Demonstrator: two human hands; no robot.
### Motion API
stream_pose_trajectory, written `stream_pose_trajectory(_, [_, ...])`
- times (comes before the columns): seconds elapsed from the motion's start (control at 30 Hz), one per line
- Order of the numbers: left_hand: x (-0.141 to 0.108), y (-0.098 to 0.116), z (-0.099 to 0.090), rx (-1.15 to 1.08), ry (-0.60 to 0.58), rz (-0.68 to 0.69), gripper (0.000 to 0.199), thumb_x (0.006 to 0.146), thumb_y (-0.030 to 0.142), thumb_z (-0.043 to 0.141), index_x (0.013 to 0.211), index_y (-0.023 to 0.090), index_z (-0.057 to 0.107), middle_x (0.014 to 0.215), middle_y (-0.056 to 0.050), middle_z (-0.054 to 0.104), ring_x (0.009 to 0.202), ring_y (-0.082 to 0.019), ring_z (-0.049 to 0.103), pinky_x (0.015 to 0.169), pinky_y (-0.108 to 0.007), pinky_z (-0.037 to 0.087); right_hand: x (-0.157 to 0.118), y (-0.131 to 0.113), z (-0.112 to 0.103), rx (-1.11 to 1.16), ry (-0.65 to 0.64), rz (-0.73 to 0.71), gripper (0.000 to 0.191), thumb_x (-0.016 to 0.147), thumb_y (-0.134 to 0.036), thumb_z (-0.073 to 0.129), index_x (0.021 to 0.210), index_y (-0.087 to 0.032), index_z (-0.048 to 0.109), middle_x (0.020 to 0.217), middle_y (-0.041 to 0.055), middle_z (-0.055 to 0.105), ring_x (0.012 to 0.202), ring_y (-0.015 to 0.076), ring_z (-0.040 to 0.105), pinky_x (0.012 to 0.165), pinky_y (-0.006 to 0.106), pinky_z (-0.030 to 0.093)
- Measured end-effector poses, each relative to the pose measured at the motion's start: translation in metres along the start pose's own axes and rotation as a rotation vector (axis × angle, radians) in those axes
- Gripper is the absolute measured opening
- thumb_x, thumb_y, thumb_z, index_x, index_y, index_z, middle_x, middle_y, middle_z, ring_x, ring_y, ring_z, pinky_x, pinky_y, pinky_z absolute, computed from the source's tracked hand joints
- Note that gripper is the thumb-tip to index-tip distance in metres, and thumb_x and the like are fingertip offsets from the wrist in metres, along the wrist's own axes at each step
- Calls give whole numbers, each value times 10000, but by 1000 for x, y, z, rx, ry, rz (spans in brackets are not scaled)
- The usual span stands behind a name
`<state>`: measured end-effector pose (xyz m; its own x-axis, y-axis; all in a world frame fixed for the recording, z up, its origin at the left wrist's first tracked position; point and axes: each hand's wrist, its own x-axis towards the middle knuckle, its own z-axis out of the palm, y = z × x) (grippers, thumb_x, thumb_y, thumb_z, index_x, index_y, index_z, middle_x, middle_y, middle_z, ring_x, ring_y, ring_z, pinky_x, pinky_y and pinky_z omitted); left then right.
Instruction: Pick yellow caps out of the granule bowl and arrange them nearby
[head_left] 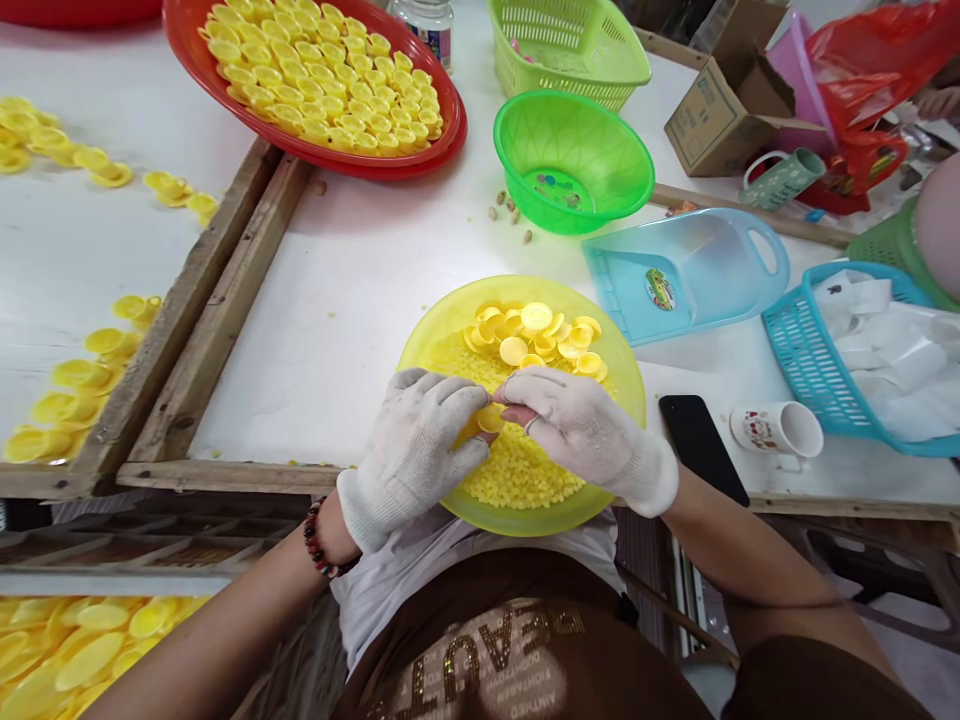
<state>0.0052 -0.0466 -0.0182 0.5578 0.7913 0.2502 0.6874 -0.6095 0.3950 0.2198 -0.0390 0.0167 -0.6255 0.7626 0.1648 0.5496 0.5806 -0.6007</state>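
Note:
My left hand point(425, 440), in a white knit glove, is closed around a small yellow plastic cup point(491, 418). My right hand point(581, 425), gloved with bare fingertips showing, pinches at the cup's upper edge; whether it holds a separate small piece is too fine to make out. Both hands are over a translucent yellow bowl point(630, 385) in front of my body. Inside it lie many small yellow pieces point(525, 475), with a heap of round yellow caps point(536, 318) on the far side.
Red trays point(184, 75) hold rows of yellow cups at the back left. Beyond the bowl stand a green basin point(574, 215) and a light green basket point(570, 85). Rightward are a blue dustpan point(705, 290), phone point(697, 445), mug point(780, 430) and blue basket point(814, 355). Wooden strips point(206, 320) edge the table.

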Motion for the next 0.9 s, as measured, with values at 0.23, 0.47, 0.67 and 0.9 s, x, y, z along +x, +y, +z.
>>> stream_pose_trajectory(0.23, [-3,-2,2,-36,97,4,212,880,290,629,1063,184,607,1061,-45,721,933,-249,659,886,-428,436,-21,7,19,-261,-355,131,139,939,-153,499,1006,-165,620,913,60,642,777,186,586,699,330,494])
stream_pose_trajectory(0.47, [-2,-1,2,-12,82,7,212,876,284,622,1056,173,613,1050,-58,716,924,-261,655,873,-440,444,-15,1,10,-124,-181,67,134,966,-147,486,963,-187,614,905,37,640,829,166,595,765,311,491])
stream_pose_trajectory(0.67, [-3,-2,1,-45,75,7,207,867,277,630,1049,180,609,1050,-55,720,913,-260,658,864,-449,451,-6,-1,-2,-10,15,-21,139,975,-156,507,1017,-194,633,982,42,682,914,165,624,842,310,506])
stream_pose_trajectory(0.9, [-13,-4,-4,-200,273,-30,273,900,307,658,1135,177,609,1084,-55,717,976,-210,663,903,-387,510,-25,16,-12,-333,-254,133,200,939,-144,481,1019,-194,658,918,52,655,797,193,610,748,343,496])
